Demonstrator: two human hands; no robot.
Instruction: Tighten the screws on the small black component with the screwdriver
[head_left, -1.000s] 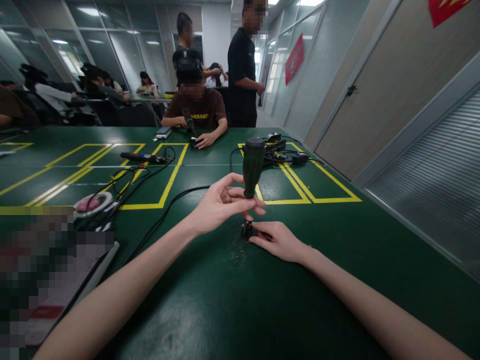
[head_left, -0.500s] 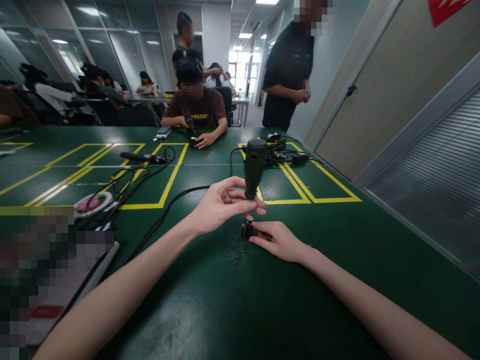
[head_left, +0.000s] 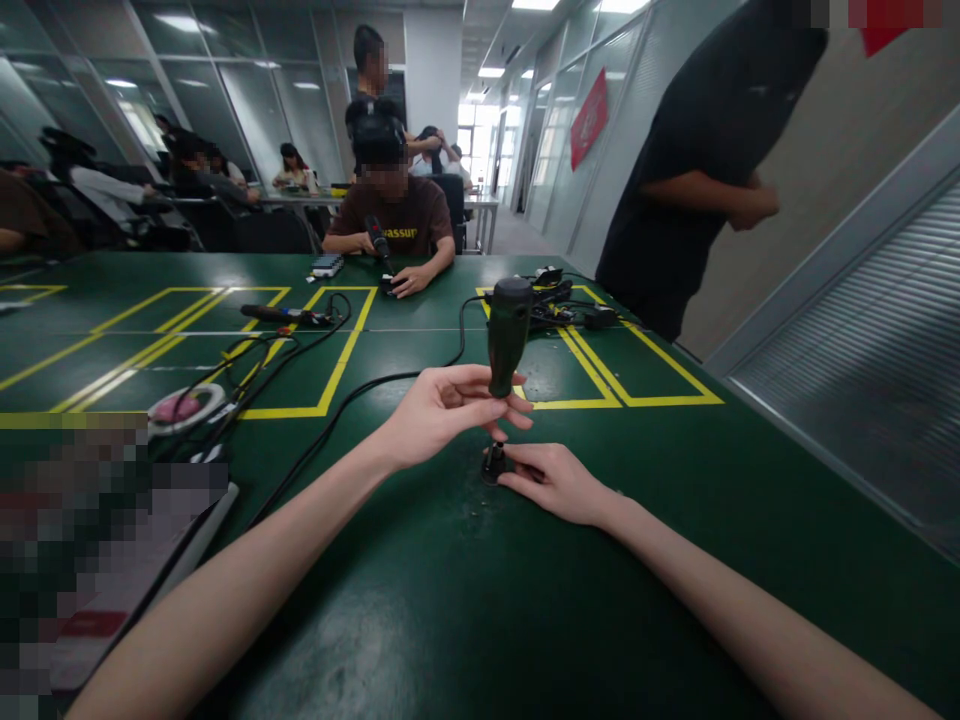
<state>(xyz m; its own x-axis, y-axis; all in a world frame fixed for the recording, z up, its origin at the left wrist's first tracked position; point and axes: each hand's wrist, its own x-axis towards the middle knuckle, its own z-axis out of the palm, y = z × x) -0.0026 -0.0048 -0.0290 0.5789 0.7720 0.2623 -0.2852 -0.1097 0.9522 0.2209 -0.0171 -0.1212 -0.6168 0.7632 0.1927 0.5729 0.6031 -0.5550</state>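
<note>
My left hand is closed round the lower end of a screwdriver with a dark, thick handle. The tool stands nearly upright, its handle leaning a little to the right and its lower end pointing at the table. Below it sits a small black part with a round base and a short upright piece, flat on the green table. The fingers of my right hand pinch this part from its right side. Whether the screwdriver's tip touches it is hard to make out.
A tangle of black cables lies beyond the screwdriver. To the left are a dark corded tool, a white tape roll and a loose black cable. Across the green table a seated person works; another person stands at right.
The standing person has moved to the right and nearer. My left fingers have shifted slightly on the screwdriver. My right hand and the black part look unmoved.
</note>
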